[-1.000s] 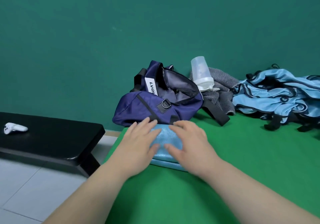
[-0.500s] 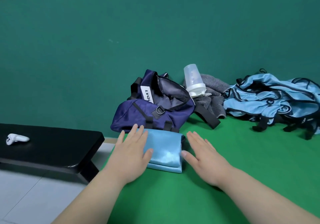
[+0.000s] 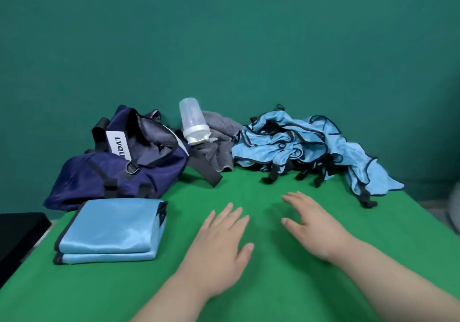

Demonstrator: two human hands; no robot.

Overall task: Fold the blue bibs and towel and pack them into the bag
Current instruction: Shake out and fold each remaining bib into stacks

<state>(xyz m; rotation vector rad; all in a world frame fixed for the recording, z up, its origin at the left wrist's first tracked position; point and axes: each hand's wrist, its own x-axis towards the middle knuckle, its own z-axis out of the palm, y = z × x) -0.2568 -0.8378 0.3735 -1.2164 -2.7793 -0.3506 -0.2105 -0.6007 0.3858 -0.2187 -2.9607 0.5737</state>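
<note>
Now released | left hand (image 3: 219, 242) and right hand (image 3: 313, 227) have come off the folded bibs (image 3: 112, 229), each grip spread flat and empty above the counter (image 3: 273, 284) | folded bibs at 9 o'clock, before the bag (image 3: 119, 169), unpacked | unfolded heap (image 3: 298, 147) at 1 o'clock, grey towel (image 3: 219, 132) at 12, likely next.

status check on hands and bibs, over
Left hand, right hand: grip open, empty. Folded bib beside bag; loose bibs heaped far right. Bottle atop towel.
</note>
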